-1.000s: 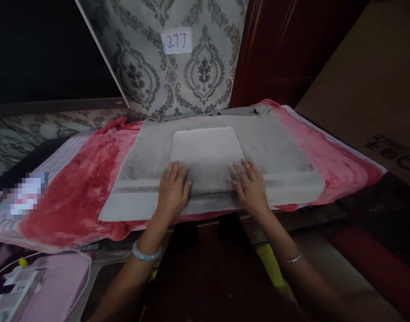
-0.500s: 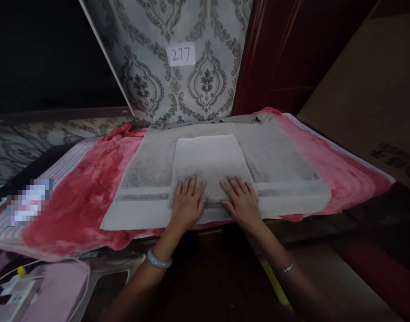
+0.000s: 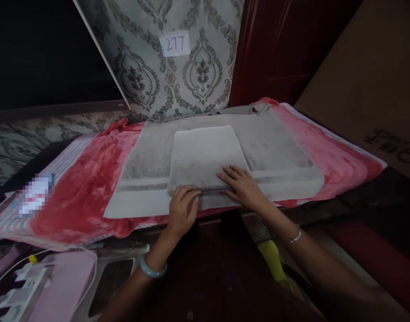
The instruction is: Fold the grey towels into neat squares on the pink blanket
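Note:
A small folded grey towel (image 3: 205, 143) lies on a larger grey towel (image 3: 146, 154) spread flat, with pale bands along its near edge. At the folded towel's near left corner, my left hand (image 3: 183, 208) is bent, its fingers curled over the edge and the thumb below them. My right hand (image 3: 241, 185) rests palm down on the near right part of the folded towel, its fingers stretched out and slightly apart. The underside of the fold beneath my fingers is hidden.
A red and pink plush blanket (image 3: 77, 197) lies under the towels. Behind are a patterned wall with a "277" paper (image 3: 175, 43), a dark screen (image 3: 50, 58) at left, and a cardboard box (image 3: 369, 85) at right. A white power strip (image 3: 27, 286) sits low left.
My left hand has slid toward me to the near edge and its fingers have curled. My right hand has turned slightly, fingers pointing more leftward. The view has shifted a little.

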Demonstrator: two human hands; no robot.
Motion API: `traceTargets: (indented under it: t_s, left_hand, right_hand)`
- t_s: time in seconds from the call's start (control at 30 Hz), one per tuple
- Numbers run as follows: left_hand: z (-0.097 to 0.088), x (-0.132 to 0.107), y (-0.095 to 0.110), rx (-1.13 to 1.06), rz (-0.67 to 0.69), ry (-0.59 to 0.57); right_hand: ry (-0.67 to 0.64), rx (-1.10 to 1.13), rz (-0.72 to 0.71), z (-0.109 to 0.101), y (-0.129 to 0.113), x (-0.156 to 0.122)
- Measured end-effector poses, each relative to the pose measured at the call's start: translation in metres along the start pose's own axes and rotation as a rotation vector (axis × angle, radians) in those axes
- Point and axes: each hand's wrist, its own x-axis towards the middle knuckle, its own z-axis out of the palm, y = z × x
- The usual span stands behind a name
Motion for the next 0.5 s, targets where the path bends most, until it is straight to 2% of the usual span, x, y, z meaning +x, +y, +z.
traceTargets:
  t_s: [0.07, 0.13, 0.2, 0.27, 0.37, 0.43, 0.5]
  left_hand:
    - [-0.003, -0.005, 0.009, -0.181, -0.179, -0.055]
    - [-0.002, -0.009, 0.016, -0.385, -0.411, -0.159]
    - [0.002, -0.012, 0.021, -0.617, -0.654, -0.25]
    - [0.009, -0.013, 0.025, -0.864, -0.865, -0.287]
    - [0.02, -0.011, 0.03, -1.179, -1.066, -0.245]
    - [0.026, -0.005, 0.033, -1.334, -1.098, -0.165]
    - [0.03, 0.004, 0.034, -1.438, -1.073, -0.041]
  right_hand:
    - [-0.005, -0.007, -0.052, -0.001, 0.001, 0.001]
    - [0.006, -0.008, -0.112, 0.001, 0.001, 0.001]
    - [0.025, -0.001, -0.161, 0.002, 0.001, 0.002]
    - [0.035, 0.011, -0.183, 0.0, 0.001, 0.005]
    - [0.007, 0.032, -0.162, -0.011, 0.001, 0.016]
    - [-0.016, 0.036, -0.125, -0.021, 0.0, 0.024]
    - [-0.015, 0.033, -0.097, -0.03, -0.002, 0.031]
